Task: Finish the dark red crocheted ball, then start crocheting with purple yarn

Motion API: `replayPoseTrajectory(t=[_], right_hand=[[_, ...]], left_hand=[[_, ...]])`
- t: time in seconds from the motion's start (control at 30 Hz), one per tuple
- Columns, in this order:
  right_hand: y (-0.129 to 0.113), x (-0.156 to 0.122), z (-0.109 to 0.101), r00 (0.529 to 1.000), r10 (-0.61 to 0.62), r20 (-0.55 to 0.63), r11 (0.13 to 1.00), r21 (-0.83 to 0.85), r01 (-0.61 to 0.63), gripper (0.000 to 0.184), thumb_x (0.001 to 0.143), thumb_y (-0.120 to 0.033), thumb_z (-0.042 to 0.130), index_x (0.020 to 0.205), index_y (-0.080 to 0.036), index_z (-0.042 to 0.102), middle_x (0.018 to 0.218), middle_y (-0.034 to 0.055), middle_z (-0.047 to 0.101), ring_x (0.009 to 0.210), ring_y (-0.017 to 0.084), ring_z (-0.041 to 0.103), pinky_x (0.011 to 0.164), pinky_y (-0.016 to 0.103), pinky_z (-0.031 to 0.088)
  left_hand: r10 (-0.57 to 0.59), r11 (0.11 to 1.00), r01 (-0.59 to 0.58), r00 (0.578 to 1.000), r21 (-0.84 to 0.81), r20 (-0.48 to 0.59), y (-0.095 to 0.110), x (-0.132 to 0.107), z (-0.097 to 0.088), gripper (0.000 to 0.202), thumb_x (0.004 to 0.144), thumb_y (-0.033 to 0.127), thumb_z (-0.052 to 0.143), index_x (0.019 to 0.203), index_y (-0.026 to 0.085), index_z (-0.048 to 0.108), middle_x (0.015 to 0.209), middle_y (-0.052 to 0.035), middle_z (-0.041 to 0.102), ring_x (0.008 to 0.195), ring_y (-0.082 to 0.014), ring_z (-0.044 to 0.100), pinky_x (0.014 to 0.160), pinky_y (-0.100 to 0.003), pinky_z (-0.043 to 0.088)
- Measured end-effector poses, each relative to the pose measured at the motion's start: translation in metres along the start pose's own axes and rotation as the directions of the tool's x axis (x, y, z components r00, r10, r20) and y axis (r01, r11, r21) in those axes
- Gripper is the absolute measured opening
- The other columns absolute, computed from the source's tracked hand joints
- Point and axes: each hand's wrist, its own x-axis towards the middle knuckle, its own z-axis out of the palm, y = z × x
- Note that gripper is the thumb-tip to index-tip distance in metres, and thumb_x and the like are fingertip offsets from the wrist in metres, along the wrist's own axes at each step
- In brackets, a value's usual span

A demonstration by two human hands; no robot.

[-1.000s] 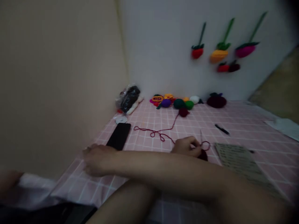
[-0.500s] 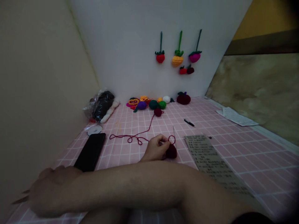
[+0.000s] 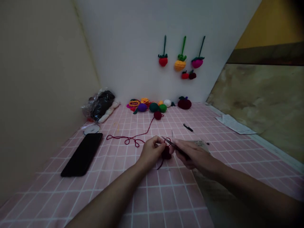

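Note:
My left hand (image 3: 153, 148) pinches a small dark red crocheted piece (image 3: 166, 153) just above the table, with a loop of the same yarn standing up from it. A thin pale hook or needle (image 3: 172, 134) sticks upward beside the loop. In my right hand (image 3: 192, 155) is a dark pair of scissors (image 3: 175, 147), closed round by the fingers. Its pointed tip reaches left over the crocheted piece, close to my left fingertips. Dark red yarn (image 3: 133, 138) trails left in loose loops, then back to a small ball (image 3: 157, 115).
A black phone (image 3: 82, 155) lies on the left, near a white disc (image 3: 91, 129) and a plastic bag (image 3: 102, 106). Colourful yarn balls (image 3: 155, 107) line the wall. A pen (image 3: 188, 127) and a cardboard sheet with writing (image 3: 198, 145) lie on the right.
My right hand has swung from the far left, across my left arm, to the crocheted piece, bringing the scissors with it. My left hand keeps its pinch.

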Motion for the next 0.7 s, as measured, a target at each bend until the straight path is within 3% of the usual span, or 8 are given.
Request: replayPoseTrajectory(t=[0.13,0.3,0.5,0.7], right_hand=[[0.019,-0.002,-0.014,0.972,0.227,0.054,0.922,0.311,-0.232,0.043,0.089,-0.061,0.047,0.083,-0.019,0.052,0.055,-0.0087,0.035,0.041,0.003,0.013,0.039,0.016,0.006],[0.025,-0.002,-0.019,0.941,0.295,0.168,0.854,0.395,-0.338,0.042,0.091,-0.058,0.047,0.083,-0.017,0.054,0.054,-0.0091,0.033,0.041,0.002,0.013,0.038,0.013,0.006],[0.027,0.004,-0.017,0.936,0.310,0.170,0.793,0.497,-0.353,0.039,0.096,-0.051,0.042,0.079,-0.017,0.053,0.053,-0.0086,0.032,0.040,0.002,0.015,0.037,0.011,0.009],[0.027,0.008,-0.013,0.954,0.238,0.184,0.797,0.523,-0.300,0.040,0.094,-0.052,0.046,0.077,-0.017,0.054,0.054,-0.0082,0.032,0.041,0.003,0.015,0.036,0.011,0.010]], left_hand=[[-0.010,1.000,0.010,1.000,-0.013,-0.027,-0.005,0.001,0.000,0.019,0.076,0.035,0.063,0.076,0.018,0.054,0.054,0.0051,0.053,0.045,-0.0073,0.042,0.044,-0.018,0.028],[-0.015,1.000,0.015,0.999,-0.001,-0.038,-0.006,0.001,-0.001,0.020,0.076,0.037,0.064,0.077,0.019,0.056,0.051,0.0063,0.049,0.043,-0.0074,0.040,0.042,-0.019,0.026],[-0.005,1.000,0.006,1.000,0.016,-0.026,-0.003,-0.005,0.003,0.018,0.076,0.035,0.064,0.077,0.018,0.058,0.056,0.0037,0.056,0.048,-0.0090,0.048,0.046,-0.019,0.032],[0.013,1.000,-0.013,0.999,0.017,0.045,0.002,-0.010,0.006,0.015,0.079,0.033,0.060,0.078,0.018,0.055,0.059,0.0022,0.061,0.047,-0.0081,0.048,0.045,-0.019,0.031]])
